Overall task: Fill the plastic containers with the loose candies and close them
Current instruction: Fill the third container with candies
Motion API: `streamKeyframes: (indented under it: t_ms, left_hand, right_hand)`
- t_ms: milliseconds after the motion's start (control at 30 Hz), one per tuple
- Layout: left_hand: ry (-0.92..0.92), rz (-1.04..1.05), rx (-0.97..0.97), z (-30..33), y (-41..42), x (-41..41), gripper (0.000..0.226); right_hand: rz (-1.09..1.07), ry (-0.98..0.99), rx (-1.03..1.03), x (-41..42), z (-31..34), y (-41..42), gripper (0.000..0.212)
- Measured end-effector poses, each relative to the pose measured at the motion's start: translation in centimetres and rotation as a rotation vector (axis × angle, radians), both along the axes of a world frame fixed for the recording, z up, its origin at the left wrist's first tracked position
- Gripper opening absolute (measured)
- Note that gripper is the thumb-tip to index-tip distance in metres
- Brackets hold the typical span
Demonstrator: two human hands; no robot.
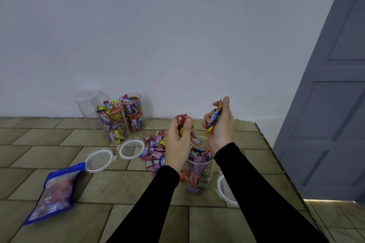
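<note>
Your left hand [178, 140] has its fingers curled round a few wrapped candies, and your right hand [219, 124] clutches a bunch too, both above the open jar [199, 173] in front of you. Loose candies [155, 149] lie just behind it, 2 filled jars [122, 118] stand near the wall, 2 lids [116, 153] rest on the floor

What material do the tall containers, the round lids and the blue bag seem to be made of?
Containers: clear hard plastic, candies visible through the walls. Lids: white plastic rims with clear centres, floor shows through. Blue bag: glossy flexible film, probably plastic.
</note>
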State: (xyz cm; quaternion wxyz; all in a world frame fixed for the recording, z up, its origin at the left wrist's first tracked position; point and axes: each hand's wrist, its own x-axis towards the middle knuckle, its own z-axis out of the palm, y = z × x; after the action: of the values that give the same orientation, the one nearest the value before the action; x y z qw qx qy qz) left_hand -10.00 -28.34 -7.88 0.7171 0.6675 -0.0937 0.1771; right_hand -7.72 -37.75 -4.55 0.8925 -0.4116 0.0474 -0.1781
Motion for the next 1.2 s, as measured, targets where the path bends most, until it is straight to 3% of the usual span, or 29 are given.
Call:
streamKeyframes:
  t_ms: [367,600,833,1033,1200]
  left_hand:
    - [0.021,-0.038,-0.086,-0.6,-0.1,0.5,0.012]
    - [-0.064,-0.133,-0.033,-1.1,0.3,0.5,0.011]
    - [-0.110,-0.188,0.083,-1.3,0.6,0.5,0.036]
    - [-0.136,-0.081,-0.054,-1.8,0.4,0.5,0.051]
    - [0.095,-0.092,-0.161,-3.4,0.6,0.8,0.060]
  right_hand:
    - [0.002,0.035,0.009,0.3,-0.4,-0.4,0.041]
    - [0.000,0.030,-0.014,0.2,-0.5,-0.4,0.041]
    - [0.006,0.024,0.022,0.5,-0.6,-0.4,0.042]
    - [0.000,0.019,0.002,0.2,-0.5,-0.3,0.041]
    - [-0.014,0.031,-0.015,0.2,-0.5,-0.4,0.042]
